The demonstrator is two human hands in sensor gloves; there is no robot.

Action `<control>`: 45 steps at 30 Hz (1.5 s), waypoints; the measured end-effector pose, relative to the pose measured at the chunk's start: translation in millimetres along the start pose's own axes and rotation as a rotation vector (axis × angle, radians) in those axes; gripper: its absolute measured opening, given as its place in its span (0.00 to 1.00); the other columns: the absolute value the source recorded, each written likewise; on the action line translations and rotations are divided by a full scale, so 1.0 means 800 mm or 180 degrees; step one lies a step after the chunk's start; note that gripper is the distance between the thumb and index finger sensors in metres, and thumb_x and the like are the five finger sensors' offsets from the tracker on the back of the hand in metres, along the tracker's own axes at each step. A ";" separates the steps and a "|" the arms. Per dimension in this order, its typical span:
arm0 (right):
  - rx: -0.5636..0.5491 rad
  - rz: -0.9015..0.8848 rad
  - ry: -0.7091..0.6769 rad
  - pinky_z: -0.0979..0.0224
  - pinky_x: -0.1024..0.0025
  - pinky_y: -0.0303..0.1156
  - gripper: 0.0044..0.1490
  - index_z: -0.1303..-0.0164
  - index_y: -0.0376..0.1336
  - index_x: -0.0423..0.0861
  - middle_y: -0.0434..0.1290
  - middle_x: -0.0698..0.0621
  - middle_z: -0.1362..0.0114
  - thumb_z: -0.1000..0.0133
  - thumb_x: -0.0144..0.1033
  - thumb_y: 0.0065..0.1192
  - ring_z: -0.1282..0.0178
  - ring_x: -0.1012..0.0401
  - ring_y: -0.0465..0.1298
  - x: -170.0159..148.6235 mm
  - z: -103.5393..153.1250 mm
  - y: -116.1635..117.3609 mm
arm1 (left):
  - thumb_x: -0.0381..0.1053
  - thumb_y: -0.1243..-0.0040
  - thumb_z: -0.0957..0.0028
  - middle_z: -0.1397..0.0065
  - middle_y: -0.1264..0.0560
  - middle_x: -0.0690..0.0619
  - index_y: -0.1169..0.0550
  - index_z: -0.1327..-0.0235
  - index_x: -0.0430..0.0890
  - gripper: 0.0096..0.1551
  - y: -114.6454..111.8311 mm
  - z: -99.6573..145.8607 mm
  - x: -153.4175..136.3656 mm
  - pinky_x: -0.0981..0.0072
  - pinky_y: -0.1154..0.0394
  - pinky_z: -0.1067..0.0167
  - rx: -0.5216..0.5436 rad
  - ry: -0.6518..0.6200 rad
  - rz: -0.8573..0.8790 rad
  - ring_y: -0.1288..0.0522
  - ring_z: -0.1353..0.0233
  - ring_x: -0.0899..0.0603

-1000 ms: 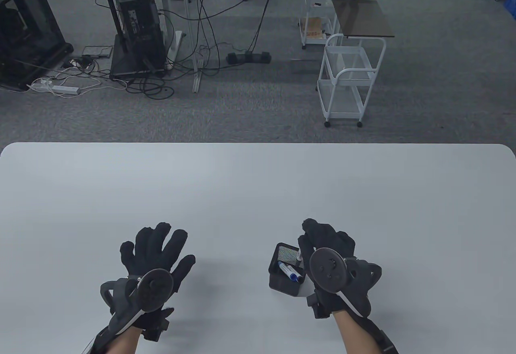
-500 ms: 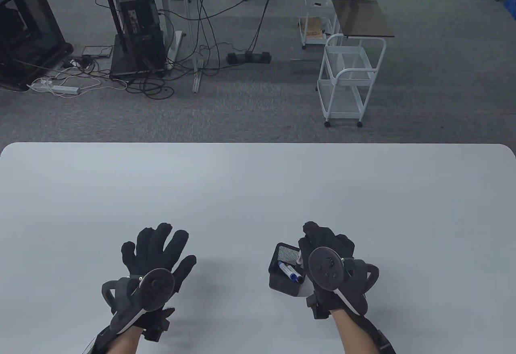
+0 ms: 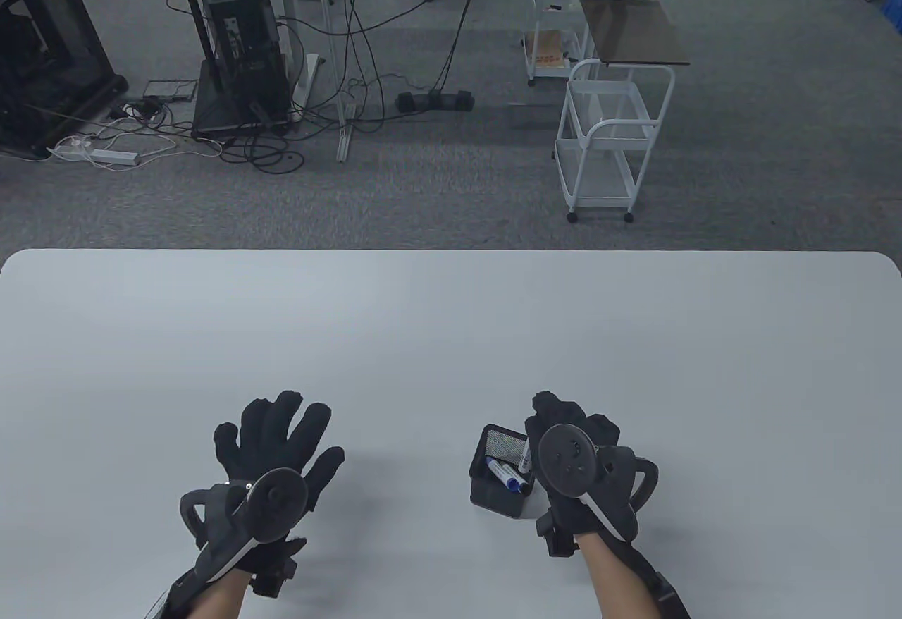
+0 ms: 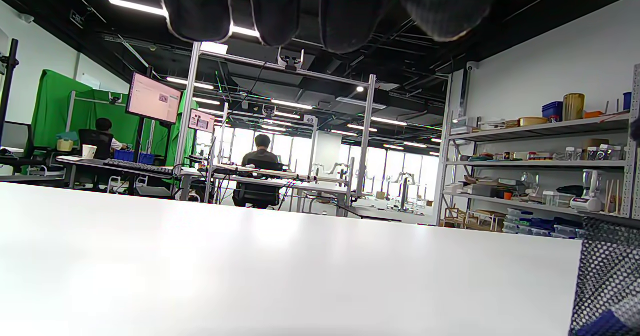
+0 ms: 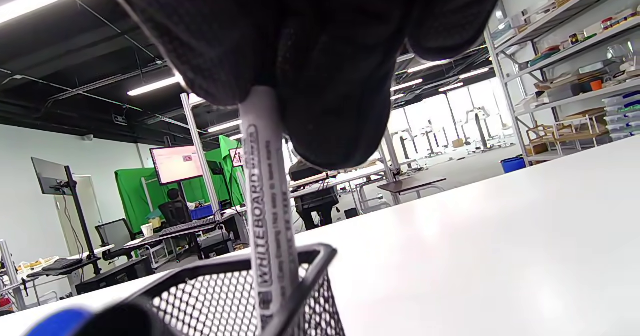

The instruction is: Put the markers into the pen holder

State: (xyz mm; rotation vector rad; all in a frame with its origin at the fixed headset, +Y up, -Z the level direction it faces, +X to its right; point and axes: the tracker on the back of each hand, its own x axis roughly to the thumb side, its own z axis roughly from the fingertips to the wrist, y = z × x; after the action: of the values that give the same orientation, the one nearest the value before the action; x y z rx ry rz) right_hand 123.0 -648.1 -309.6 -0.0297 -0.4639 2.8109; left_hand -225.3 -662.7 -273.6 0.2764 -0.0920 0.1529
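A black mesh pen holder point(image 3: 497, 474) stands on the white table point(image 3: 451, 323) near the front, with a blue-capped marker point(image 3: 506, 474) leaning inside it. My right hand point(image 3: 564, 428) is just right of the holder and grips a white whiteboard marker point(image 5: 267, 226) upright, its lower end inside the holder's rim point(image 5: 300, 256). That marker also shows in the table view point(image 3: 525, 455) at the holder's right side. My left hand point(image 3: 278, 436) rests on the table left of the holder, fingers spread and holding nothing. The holder's mesh wall point(image 4: 607, 276) shows at the left wrist view's right edge.
The table's far edge point(image 3: 451, 251) runs across the middle of the table view. Beyond it on the carpet stand a white wire cart point(image 3: 609, 139), a computer tower point(image 3: 243, 48) with loose cables and desks.
My right hand has sunk slightly toward the holder with the white marker, which now stands deeper inside. My left hand has barely moved.
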 end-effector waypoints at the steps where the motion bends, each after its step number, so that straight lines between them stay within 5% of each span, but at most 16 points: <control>1: 0.0012 0.0005 0.0000 0.27 0.43 0.67 0.26 0.32 0.71 0.43 0.81 0.42 0.35 0.39 0.39 0.68 0.46 0.56 0.89 0.000 0.000 0.002 | 0.69 0.51 0.38 0.07 0.44 0.49 0.35 0.16 0.62 0.36 0.000 0.000 0.000 0.20 0.51 0.22 -0.0003 -0.0001 -0.0001 0.44 0.09 0.26; 45: 0.0294 0.0476 -0.0103 0.27 0.40 0.63 0.22 0.36 0.74 0.49 0.79 0.46 0.34 0.39 0.40 0.69 0.44 0.58 0.84 0.007 0.001 0.023 | 0.69 0.51 0.38 0.07 0.44 0.49 0.35 0.15 0.62 0.36 -0.004 -0.002 0.001 0.21 0.52 0.21 -0.0037 0.0000 -0.0026 0.44 0.09 0.26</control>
State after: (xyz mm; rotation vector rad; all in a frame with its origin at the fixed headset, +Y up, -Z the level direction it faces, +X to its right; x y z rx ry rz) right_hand 112.2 -663.2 -314.2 0.0006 -0.3520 2.9803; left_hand -223.7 -665.0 -275.4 0.2653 -0.0919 0.1441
